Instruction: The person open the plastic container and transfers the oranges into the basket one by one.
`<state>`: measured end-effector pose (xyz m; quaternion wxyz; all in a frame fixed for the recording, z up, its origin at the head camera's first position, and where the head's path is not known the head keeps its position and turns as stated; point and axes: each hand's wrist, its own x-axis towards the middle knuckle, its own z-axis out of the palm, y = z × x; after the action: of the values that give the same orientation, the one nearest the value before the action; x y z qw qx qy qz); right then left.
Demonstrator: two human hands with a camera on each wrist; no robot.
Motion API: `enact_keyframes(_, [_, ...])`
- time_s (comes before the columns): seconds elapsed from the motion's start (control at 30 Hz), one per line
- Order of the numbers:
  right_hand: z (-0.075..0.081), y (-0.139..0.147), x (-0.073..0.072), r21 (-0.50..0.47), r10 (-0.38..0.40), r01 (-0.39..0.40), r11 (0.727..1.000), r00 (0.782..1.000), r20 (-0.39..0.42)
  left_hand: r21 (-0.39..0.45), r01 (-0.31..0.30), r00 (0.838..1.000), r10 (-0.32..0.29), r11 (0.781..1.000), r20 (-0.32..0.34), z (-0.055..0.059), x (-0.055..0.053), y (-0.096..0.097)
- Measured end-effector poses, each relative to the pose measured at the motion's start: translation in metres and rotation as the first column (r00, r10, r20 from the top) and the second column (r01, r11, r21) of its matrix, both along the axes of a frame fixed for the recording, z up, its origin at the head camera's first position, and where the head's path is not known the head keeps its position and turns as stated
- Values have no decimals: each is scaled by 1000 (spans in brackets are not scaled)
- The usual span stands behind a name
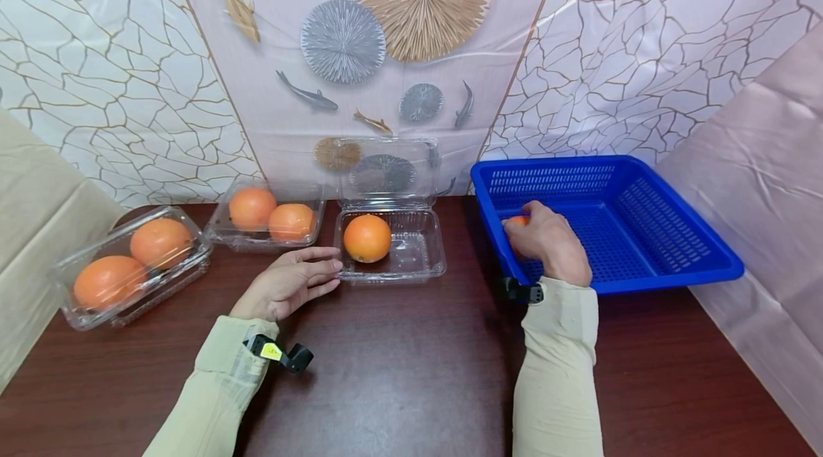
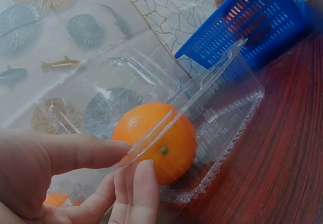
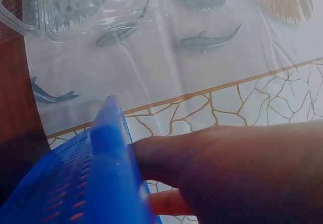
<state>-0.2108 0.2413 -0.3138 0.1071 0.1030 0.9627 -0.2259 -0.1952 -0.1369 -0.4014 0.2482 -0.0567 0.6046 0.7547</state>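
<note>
My left hand (image 1: pixel 291 284) is at the left edge of an open clear plastic clamshell box (image 1: pixel 418 257). In the left wrist view, its thumb and fingertips pinch the rim of that box. One orange (image 1: pixel 367 238) sits in the left half of the box, and the hinged lid (image 1: pixel 388 175) stands raised at the back. My right hand (image 1: pixel 549 243) reaches down inside the left end of a blue plastic basket (image 1: pixel 691 282). There it grips another orange (image 1: pixel 516 220), mostly hidden by the fingers; the basket's wall covers it in the right wrist view.
Two lidded clear boxes stand at the left, a nearer box (image 1: pixel 138 300) and a farther box (image 1: pixel 263 241), each with two oranges inside. The dark wooden table (image 1: pixel 398 371) meets a patterned sheet (image 1: pixel 579 86) at the back.
</note>
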Motion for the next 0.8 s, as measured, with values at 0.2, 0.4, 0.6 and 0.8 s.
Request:
enact_keyframes(0.2, [3,0,-1,2,8,-8,1000,1000,27,2,7,1000,-7,1000,-10,0,0,0])
enact_keyframes(0.4, [8,-1,2,0,-8,8,1000,999,-32,2,7,1000,-7,1000,-14,-1,-1,1])
enact_keyframes(0.6, [14,-3,7,-19,-25,23,1000,991,-129,-8,5,1000,-5,1000,-14,1,0,1])
enact_keyframes(0.8, [19,-9,10,-22,-2,-1,1000,986,-168,-17,5,1000,-5,1000,-14,2,1,0])
